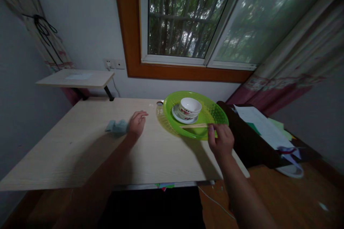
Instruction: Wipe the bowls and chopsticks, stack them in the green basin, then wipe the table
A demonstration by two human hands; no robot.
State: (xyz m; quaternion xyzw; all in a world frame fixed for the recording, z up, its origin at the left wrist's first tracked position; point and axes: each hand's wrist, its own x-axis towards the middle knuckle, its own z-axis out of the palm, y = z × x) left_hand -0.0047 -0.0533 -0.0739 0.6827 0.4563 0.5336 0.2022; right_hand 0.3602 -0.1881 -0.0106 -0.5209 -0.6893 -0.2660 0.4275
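A round green plastic tray (215,114) lies on the pale wooden table (88,143), near its right end. In the tray a white bowl (190,106) with a red pattern stands on a white saucer (177,115). A pair of wooden chopsticks (192,126) lies across the tray's near side. My right hand (221,140) pinches the chopsticks' right end at the tray's front rim. My left hand (137,123) rests on the table with loosely spread fingers, touching a crumpled grey-blue cloth (117,127) to its left.
A dark cabinet (248,143) with white papers (262,125) on top stands right of the table. A small raised shelf (76,78) sits at the table's back left corner. Behind are a wall socket (114,63), a window and curtains. Wooden floor shows below right.
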